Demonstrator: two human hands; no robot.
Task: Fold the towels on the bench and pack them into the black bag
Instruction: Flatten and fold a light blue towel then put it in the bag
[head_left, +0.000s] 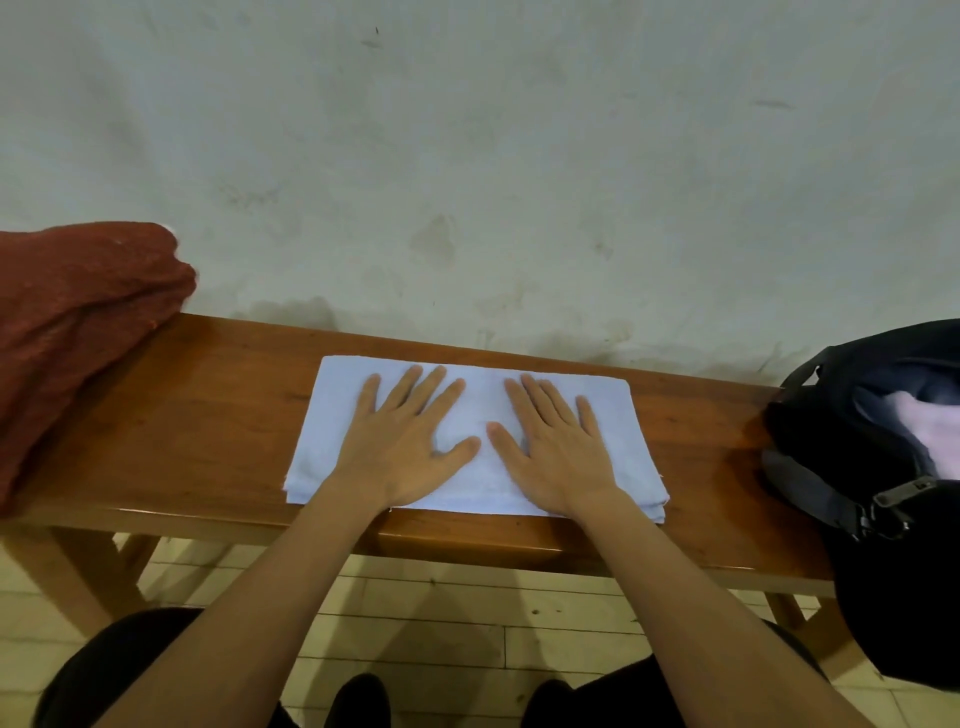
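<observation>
Pale, stained plaster fills the background behind a glossy reddish-brown wooden bench (208, 415) that runs across my view, with light tiled floor below it. At the middle of the bench, reaching from near its back edge to its front edge, lies a light blue towel (332, 431), soft terry folded into a flat rectangle with stacked layers showing at its front right corner. My left hand (410, 447) lies palm down on the towel's left half, fingers straight and slightly spread, thumb angled inward. My right hand (553, 447) lies flat on the right half in the same way, fingers fanned toward the back edge. The two thumbs nearly meet over the towel's centre, and both wrists cross its front edge. At the bench's left end a rust-red towel (78, 322), coarse and nubbly, sits heaped. At the right end the black bag (831, 415) stands open, smooth fabric with a grey zipper band, something pale pink showing inside.
</observation>
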